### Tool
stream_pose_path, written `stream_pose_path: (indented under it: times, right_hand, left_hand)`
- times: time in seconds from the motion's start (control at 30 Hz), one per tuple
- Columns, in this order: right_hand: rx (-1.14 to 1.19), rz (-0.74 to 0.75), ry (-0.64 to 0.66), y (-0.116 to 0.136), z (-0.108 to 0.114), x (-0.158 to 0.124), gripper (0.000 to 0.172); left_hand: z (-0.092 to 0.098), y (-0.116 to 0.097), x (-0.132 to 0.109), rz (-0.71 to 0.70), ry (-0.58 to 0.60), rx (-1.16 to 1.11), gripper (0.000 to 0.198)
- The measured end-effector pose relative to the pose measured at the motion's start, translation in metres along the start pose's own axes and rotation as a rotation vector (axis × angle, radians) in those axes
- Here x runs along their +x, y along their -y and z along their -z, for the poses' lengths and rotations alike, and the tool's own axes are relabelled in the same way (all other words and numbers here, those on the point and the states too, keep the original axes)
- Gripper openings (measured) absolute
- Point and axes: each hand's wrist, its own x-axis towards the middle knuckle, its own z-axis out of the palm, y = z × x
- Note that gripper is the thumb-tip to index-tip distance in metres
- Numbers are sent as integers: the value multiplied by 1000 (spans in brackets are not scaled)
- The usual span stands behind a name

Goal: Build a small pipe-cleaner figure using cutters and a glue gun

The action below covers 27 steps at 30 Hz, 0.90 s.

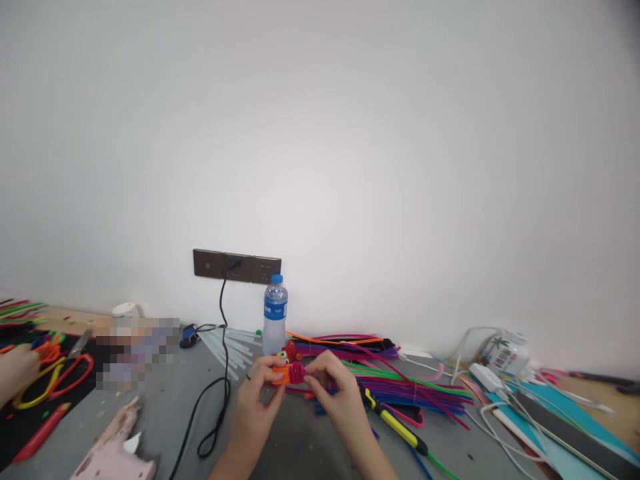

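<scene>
Between my two hands is a small pipe-cleaner figure (297, 373), wound in orange and magenta, with a red top and a round toy eye. My left hand (257, 397) pinches its orange side between thumb and fingers; a dark ring is on one finger. My right hand (336, 387) closes thumb and fingertips on the magenta side. Behind the figure a water bottle (275, 327) with a blue cap stands upright. Bundles of coloured pipe cleaners (430, 393) lie just beyond my right hand, with a yellow and black tool (397, 423) beside them.
Translucent sticks (231, 350) and a black cable (223, 383) from the wall socket (237, 267) lie left. A pink tool (115, 460), scissors (75, 370) and another person's hand (19, 373) are further left. White cables (487, 420) and blue sheets (585, 407) lie right.
</scene>
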Motion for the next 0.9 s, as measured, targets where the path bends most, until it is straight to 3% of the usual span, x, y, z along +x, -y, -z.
stream_pose_path:
  times: [0.9]
  right_hand:
    - [45, -58, -40, -1, -7, -2, 9]
  left_hand:
    - [3, -6, 4, -121, -17, 90, 20]
